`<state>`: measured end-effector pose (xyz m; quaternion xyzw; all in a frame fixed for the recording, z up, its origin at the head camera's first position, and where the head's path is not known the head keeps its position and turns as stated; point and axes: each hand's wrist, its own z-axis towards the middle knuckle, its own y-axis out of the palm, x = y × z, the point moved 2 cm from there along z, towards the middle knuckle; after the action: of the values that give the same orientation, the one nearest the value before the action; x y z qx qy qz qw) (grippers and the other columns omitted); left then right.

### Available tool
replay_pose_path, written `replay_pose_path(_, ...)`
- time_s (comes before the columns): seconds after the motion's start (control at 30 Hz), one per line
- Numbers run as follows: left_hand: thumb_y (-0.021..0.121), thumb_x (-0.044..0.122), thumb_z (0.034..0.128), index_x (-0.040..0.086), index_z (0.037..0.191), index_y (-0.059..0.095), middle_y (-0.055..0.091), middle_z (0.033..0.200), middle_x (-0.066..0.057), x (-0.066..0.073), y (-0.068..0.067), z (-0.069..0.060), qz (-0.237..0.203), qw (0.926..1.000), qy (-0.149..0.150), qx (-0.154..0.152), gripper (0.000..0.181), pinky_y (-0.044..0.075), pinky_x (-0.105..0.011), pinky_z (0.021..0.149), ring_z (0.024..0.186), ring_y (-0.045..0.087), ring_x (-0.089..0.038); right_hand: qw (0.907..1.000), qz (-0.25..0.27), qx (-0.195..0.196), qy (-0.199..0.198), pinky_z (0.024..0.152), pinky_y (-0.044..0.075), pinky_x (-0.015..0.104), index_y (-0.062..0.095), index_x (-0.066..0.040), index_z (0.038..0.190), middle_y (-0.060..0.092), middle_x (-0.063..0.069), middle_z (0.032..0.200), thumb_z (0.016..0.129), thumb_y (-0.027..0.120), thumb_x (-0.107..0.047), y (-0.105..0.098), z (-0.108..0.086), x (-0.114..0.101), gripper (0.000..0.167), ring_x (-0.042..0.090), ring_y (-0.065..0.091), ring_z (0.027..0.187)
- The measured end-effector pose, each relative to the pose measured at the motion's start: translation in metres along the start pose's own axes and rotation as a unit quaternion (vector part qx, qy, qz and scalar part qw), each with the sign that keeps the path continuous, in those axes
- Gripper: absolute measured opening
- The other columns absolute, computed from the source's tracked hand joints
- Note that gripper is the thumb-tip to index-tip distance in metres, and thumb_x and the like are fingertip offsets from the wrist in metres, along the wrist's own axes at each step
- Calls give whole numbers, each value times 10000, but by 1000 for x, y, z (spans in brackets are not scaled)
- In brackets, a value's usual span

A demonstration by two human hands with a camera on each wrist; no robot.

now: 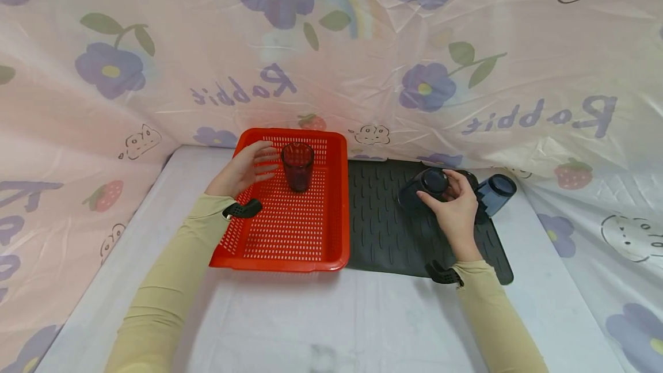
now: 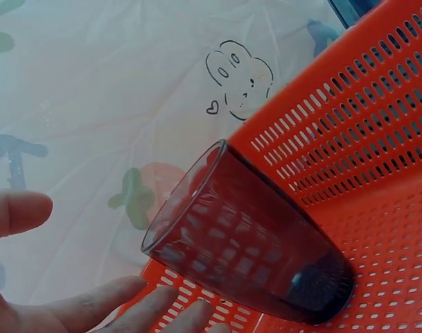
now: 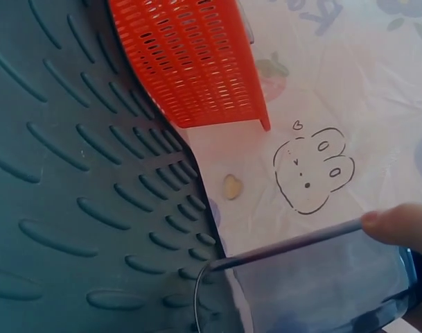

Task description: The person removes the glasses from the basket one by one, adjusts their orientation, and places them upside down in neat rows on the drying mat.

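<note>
A dark see-through drinking glass (image 1: 297,167) stands upright in the red perforated basket (image 1: 339,212). Just left of it, my left hand (image 1: 244,170) hovers over the basket's rim with its fingers spread; the left wrist view shows the fingers near the glass and apart from it. My right hand (image 1: 457,212) grips a second bluish glass (image 3: 321,284) between thumb and fingers. That glass lies tilted over the dark ridged mat (image 1: 375,223), its base facing the hand and its mouth pointing to the lower left. Whether it touches the mat I cannot tell.
Beyond my right hand, another blue glass (image 1: 496,193) leans bottom-up at the mat's right edge, with a dark shape partly hidden next to it. A printed sheet (image 1: 331,62) hangs behind the white table (image 1: 290,321). The basket's right side meets the mat.
</note>
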<state>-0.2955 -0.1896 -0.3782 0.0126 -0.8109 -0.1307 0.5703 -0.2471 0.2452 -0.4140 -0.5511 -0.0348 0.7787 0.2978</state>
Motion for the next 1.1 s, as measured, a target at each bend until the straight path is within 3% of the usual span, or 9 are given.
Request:
replay_pose_path(0.33,430,375,1011,50,1502,248,277,1519,-139,-1,2,0,12,9999,-71,86,616,228,-472,1119,1367,285,-347,10000,85,20,-37,890,499,387,557,-80,1323,619,92,1223,696,857,-63,6,3,4,696,235,608,1065)
replay_pose_path(0.83,450,403,1002,55,1511,221,273,1521,-145,0,0,5,39,10000,-37,32,658,228,-481,1117,1369,284,-344,9998,-82,-38,173,908,493,381,550,-101,1351,604,90,1253,706,854,-79,12,-3,8,714,236,611,1056)
replay_pose_path(1.1,422,352,1015,25,1500,237,282,1512,-166,0,-3,9,-69,9999,25,92,614,236,-494,1111,1362,291,-358,10000,-18,-23,79,912,490,391,557,-86,1339,609,99,1238,697,856,-60,13,-2,8,709,222,615,1056)
